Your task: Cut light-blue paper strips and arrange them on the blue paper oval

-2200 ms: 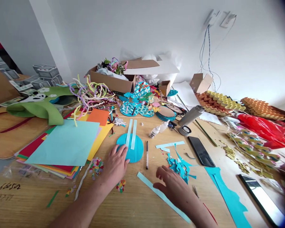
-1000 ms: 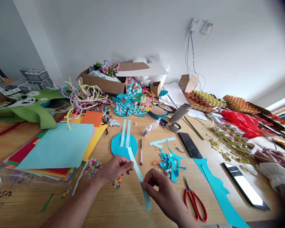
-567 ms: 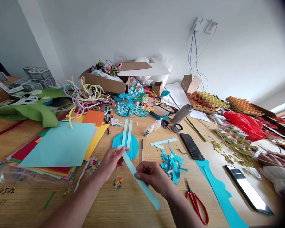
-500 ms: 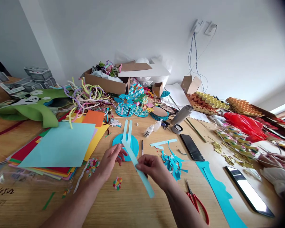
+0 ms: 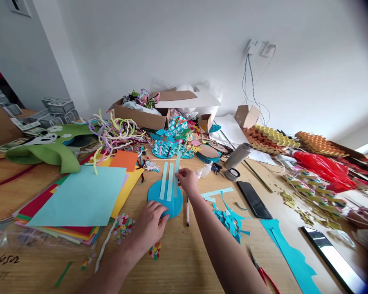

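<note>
A round blue paper disc lies on the table, with two pale blue paper strips side by side across its upper part. My right hand pinches a third pale strip, which stands over the disc's right side, roughly parallel to the others. Whether that strip touches the disc I cannot tell. At the disc's lower left edge, my left hand has its fingers curled on the paper, thumb close beside them. A pen lies just right of the disc.
Stacked coloured paper lies left, below tangled pipe cleaners. To the right are glue bottles, blue scraps, a black phone and red-handled scissors. Another person's hand shows at the far right.
My right hand has moved up and away with its strip, turning it nearly upright beside the other two. My left hand has come down onto the disc's lower edge. The view has shifted slightly.
</note>
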`<state>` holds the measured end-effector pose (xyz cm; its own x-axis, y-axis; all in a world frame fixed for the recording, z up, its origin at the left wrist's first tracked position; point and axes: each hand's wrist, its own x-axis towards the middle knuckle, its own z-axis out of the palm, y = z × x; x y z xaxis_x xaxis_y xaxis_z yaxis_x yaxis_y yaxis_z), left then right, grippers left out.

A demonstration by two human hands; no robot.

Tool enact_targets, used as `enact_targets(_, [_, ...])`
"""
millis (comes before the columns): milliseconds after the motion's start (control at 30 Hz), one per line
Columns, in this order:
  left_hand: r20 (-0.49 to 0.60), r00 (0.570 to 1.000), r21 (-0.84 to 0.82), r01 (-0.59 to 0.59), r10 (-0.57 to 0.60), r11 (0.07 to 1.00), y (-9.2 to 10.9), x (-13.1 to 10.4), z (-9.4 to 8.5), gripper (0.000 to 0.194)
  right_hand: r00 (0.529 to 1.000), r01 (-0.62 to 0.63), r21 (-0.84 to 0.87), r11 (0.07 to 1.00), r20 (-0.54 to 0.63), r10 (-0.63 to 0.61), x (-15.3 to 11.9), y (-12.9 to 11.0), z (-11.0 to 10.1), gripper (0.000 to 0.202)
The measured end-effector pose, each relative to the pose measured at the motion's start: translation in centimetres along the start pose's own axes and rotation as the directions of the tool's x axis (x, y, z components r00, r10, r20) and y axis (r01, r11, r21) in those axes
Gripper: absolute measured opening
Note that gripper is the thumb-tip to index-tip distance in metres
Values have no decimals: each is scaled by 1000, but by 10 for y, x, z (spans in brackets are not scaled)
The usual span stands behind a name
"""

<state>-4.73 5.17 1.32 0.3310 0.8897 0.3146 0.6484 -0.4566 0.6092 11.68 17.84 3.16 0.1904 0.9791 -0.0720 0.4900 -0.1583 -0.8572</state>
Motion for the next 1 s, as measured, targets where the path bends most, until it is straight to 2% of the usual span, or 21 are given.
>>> enact_targets(167, [41, 999, 51, -7, 5, 999, 0, -1, 2, 15, 1000, 0, -241, 971, -3, -1, 2, 18, 4, 21])
enact_targets(300, [55, 998, 42, -3, 0, 999, 0, -1, 2, 16, 996, 67, -402, 913, -27, -85, -4, 17, 1, 15])
enact_targets(500, [57, 998, 49, -13, 10, 999, -1, -2, 4, 15, 968, 201, -597, 777, 2, -249, -32, 10, -6, 24])
enact_targets(733, [76, 997, 70, -12, 6, 997, 0, -3, 5, 15, 918, 374, -662, 650, 165, -360, -60, 14, -14, 22])
enact_targets(1000, [64, 998, 72, -27, 22, 997, -1, -3, 6, 16, 903, 423, -660, 621, 246, -354, -70, 22, -14, 23])
